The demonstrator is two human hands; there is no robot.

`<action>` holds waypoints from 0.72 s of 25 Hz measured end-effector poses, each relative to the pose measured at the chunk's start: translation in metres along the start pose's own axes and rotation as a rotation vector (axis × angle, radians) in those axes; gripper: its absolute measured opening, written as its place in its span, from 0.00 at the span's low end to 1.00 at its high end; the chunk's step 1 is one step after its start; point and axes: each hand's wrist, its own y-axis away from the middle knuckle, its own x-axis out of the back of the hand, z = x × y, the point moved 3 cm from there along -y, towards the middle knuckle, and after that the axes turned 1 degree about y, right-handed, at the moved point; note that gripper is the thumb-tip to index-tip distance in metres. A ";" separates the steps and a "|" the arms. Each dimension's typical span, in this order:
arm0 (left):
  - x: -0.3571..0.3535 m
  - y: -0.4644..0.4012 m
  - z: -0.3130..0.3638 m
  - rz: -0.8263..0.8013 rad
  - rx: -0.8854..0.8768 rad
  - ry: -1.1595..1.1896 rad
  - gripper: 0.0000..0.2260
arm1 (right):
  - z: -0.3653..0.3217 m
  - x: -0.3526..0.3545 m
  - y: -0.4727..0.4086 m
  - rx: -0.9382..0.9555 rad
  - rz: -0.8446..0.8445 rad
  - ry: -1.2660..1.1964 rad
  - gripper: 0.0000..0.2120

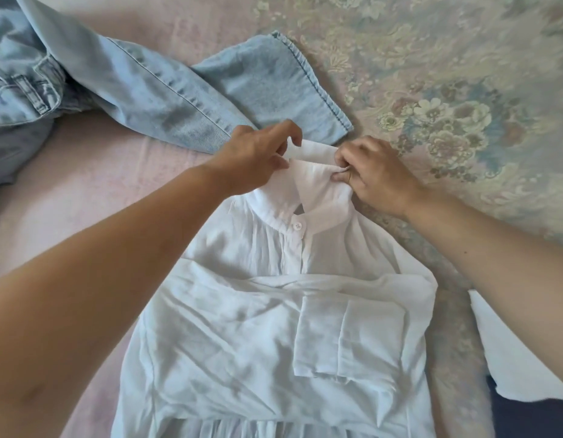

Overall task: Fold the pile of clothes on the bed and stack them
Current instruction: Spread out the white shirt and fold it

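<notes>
White shirt: front up, hem cut off below.
Left hand: pinches collar.
Right hand: pinches collar, fingertips hidden.
Jeans: beyond left hand.

A white shirt lies front-up on the bed, its sleeves folded across the chest. The left hand and right hand each pinch the collar. Pale blue jeans sprawl just beyond.

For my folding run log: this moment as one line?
left hand: pinches collar | right hand: pinches collar | white shirt: sleeves folded in
</notes>
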 end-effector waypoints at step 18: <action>0.008 -0.004 0.006 -0.013 0.289 -0.257 0.20 | -0.007 0.005 -0.007 -0.517 -0.040 -0.213 0.26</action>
